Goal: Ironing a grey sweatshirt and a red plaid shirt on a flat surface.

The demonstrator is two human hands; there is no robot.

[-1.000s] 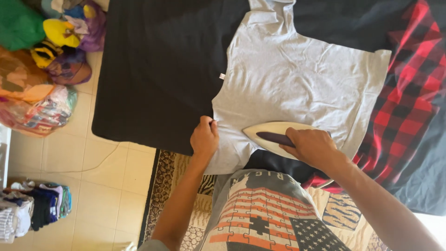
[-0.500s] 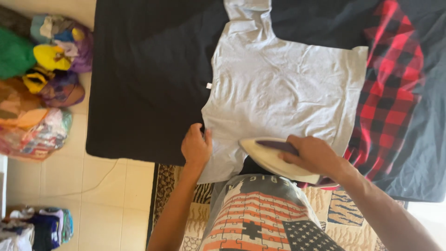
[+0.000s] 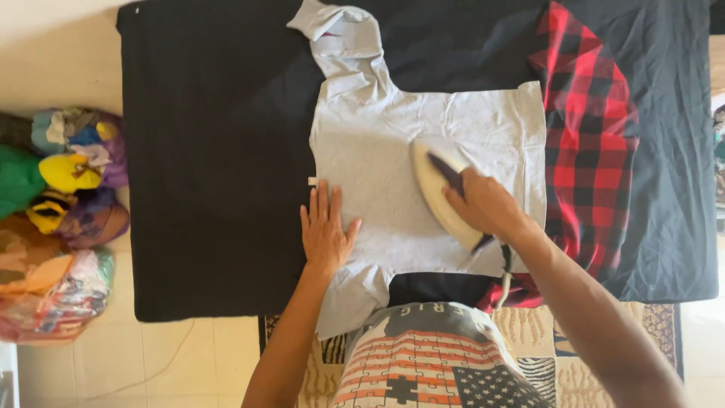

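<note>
The left hand (image 3: pixel 326 230) lies flat and fully open, palm down, fingers spread and pointing away from the person, pressing on the near-left part of a light grey T-shirt (image 3: pixel 377 174) close to the shirt's left edge; it grips nothing, only rests on the cloth. The right hand (image 3: pixel 485 204) is closed around the dark handle of a cream-coloured clothes iron (image 3: pixel 438 193), fingers wrapped over the top. The iron sits sole down on the middle of the T-shirt, its long axis running on a slant from the near right to the far left, with the pointed tip aimed away from the person and toward the left. The T-shirt is spread flat on a black cloth (image 3: pixel 211 151) that covers the ironing surface; one sleeve reaches toward the far edge and the other hangs off the near edge by the person's body. A red and black checked garment (image 3: pixel 593 143) lies just right of the T-shirt, touching its edge. A heap of coloured clothes (image 3: pixel 60 196) sits on the tiled floor to the left.
</note>
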